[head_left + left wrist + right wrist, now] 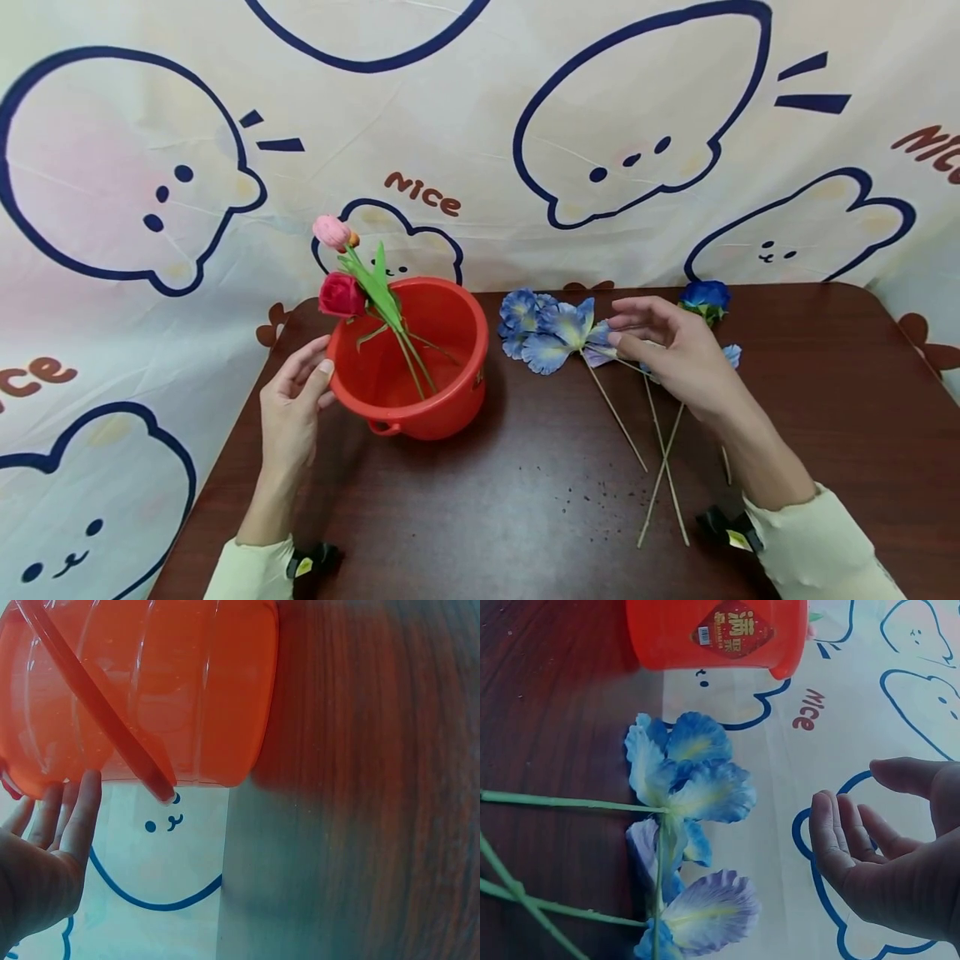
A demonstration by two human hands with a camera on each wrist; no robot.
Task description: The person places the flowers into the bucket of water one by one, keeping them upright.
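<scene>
A red plastic bucket (450,412) stands on the table, its mouth tipped toward the head camera. My left hand (292,408) touches its left side, with the thumb tip at the rim and the fingers (81,817) nearly straight against the outer wall. Inside the bucket lean a pink tulip (331,232) and a red rose (342,295) on green stems. My right hand (686,358) hovers over blue iris-like flowers (551,337), fingers loosely bent and holding nothing. In the right wrist view a gap separates this hand from the blue petals (712,791).
Several thin stems (660,467) cross on the brown table (480,542). A blue rose (705,300) lies at the back right. Dark crumbs (585,500) are scattered at the front. A printed cloth (480,125) hangs behind. The bucket's handle (105,712) hangs along its outside.
</scene>
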